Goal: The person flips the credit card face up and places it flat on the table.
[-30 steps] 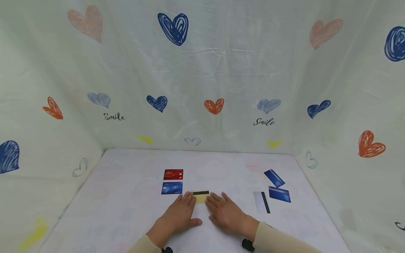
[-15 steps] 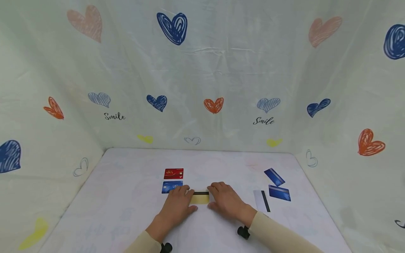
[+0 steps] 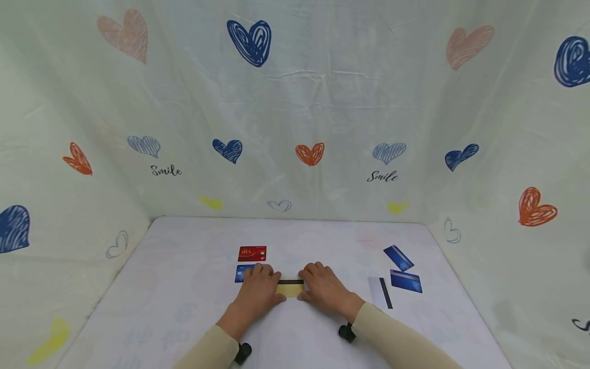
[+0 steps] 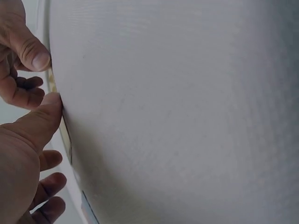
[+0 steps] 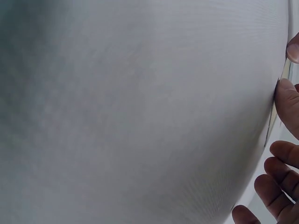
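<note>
A gold card with a black stripe along its far edge lies on the white table between the two hands. My left hand grips its left end, thumb at the near edge and fingers at the far edge. At the right end my right hand holds it the same way. Edge-on in the left wrist view, the gold card shows as a thin strip under the thumbs. Behind the left fingers, a blue VIP card is partly hidden. Beyond it lies a red VIP card.
Over on the right are two blue cards, one slanted and one lower down. A white card with a black stripe sits left of them. The white table meets a heart-printed curtain at its back edge.
Both hands have shifted from lying flat beside the gold card to gripping its two ends, fingers now bent. The left hand now covers part of the blue VIP card.
</note>
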Action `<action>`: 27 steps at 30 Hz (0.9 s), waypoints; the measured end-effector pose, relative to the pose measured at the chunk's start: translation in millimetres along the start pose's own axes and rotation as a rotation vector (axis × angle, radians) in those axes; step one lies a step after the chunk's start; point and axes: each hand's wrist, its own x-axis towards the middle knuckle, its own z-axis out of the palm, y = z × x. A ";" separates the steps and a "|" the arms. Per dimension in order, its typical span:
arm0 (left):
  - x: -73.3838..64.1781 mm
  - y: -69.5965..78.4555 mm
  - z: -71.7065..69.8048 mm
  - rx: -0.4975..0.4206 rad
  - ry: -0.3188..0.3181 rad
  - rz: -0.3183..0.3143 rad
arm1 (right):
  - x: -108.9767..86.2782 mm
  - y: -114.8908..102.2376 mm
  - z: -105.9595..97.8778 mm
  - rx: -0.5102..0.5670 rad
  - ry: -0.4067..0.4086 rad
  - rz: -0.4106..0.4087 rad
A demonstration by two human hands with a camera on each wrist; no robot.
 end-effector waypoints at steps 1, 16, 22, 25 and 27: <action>-0.1 -0.1 0.5 0.004 -0.004 -0.001 | 0.3 0.4 0.6 -0.002 -0.007 0.003; 0.9 -0.5 3.2 0.021 -0.009 -0.002 | 2.7 2.6 1.2 0.021 -0.007 0.006; 1.3 -2.3 3.7 0.020 -0.005 0.006 | 2.7 2.1 3.2 0.028 -0.003 0.017; 1.6 -3.1 1.0 0.003 -0.007 0.008 | 2.4 2.0 3.6 0.035 -0.009 0.024; 2.0 -3.4 -1.6 -0.001 -0.003 0.016 | 2.2 2.5 4.0 0.039 -0.011 0.027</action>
